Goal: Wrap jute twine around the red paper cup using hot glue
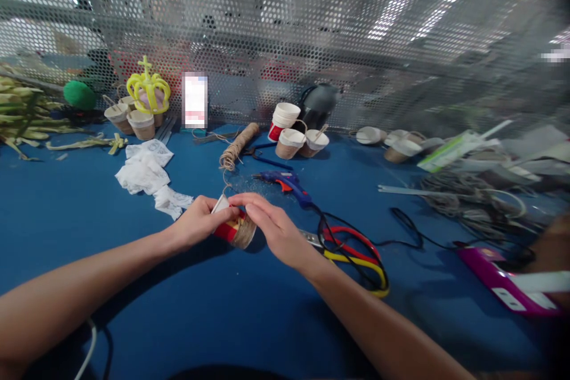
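Observation:
A red and white paper cup (225,230) lies tilted on its side in both hands. Brown twine (244,233) is wound round its base end. My left hand (201,221) is closed on the cup near the rim, with the thumb pressed along its side. Over the cup's far side reaches my right hand (278,227), its fingers long and together, gripping the wound part; the fingertips are partly hidden. Loose twine runs from the fingertips up to a twine bundle (240,143). Just behind my right hand lies a blue glue gun (285,181).
Scissors with red and yellow handles (356,255) lie right of my right forearm under a black cord. Twine-wrapped cups (291,143), stacked cups (285,116), a white cloth (145,169) and a yellow crown (149,92) line the back by a perforated metal screen (249,29). A purple box (503,279) stands right.

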